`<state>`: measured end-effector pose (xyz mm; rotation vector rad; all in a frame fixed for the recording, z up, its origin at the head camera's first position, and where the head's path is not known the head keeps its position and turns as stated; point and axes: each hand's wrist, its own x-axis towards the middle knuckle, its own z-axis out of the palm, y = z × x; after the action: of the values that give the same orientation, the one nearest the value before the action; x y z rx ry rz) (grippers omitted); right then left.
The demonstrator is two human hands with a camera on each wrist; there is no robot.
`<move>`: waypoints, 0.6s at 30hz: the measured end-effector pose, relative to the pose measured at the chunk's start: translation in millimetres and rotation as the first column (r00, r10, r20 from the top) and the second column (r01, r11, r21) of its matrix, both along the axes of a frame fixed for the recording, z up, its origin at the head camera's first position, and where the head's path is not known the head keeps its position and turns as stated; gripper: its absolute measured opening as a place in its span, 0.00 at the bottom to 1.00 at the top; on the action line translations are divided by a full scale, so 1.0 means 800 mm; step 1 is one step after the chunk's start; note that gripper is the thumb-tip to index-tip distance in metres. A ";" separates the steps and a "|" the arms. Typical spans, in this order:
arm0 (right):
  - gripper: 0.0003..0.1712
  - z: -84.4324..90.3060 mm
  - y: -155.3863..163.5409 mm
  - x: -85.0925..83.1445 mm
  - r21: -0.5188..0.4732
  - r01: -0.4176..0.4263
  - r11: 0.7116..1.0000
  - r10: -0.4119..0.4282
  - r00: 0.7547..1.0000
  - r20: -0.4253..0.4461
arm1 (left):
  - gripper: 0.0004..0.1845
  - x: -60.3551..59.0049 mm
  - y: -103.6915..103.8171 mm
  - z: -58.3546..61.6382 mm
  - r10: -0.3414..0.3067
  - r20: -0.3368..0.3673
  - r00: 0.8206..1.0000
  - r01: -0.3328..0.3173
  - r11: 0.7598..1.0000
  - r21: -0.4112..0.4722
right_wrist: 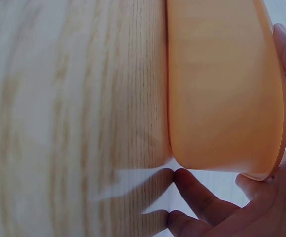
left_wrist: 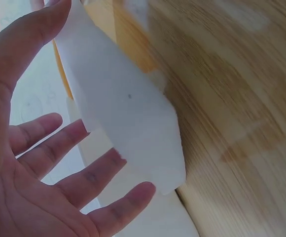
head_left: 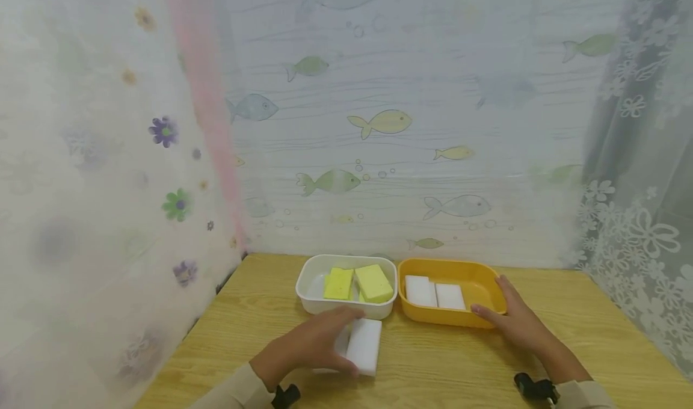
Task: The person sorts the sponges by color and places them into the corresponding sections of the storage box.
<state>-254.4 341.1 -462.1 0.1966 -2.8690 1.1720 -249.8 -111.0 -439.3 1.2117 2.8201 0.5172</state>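
Head view shows my left hand (head_left: 311, 346) resting, fingers spread, on the white sponge (head_left: 364, 346) lying before the white tub (head_left: 308, 282), my right hand (head_left: 514, 322) apparently cupping the orange tub (head_left: 487, 276); next I need a firm pinch.

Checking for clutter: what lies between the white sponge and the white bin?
Only bare table between white sponge and white bin, in the head view.
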 end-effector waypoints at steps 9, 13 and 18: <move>0.63 -0.002 -0.001 -0.001 0.013 0.000 1.000 0.000 1.000 -0.007 | 0.56 0.001 0.028 0.003 -0.015 0.049 0.999 0.013 1.000 0.026; 0.62 -0.001 -0.001 -0.001 0.008 0.000 1.000 0.000 1.000 -0.011 | 0.57 -0.001 0.045 0.003 -0.025 0.085 0.996 0.022 0.999 0.039; 0.63 0.000 0.000 0.001 0.002 0.001 1.000 -0.001 1.000 -0.008 | 0.58 -0.005 0.066 -0.001 -0.046 0.090 0.995 0.042 0.998 0.043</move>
<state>-253.3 340.9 -462.3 0.1991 -2.8630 1.1649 -253.4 -58.5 -440.0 1.2210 2.7143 0.6147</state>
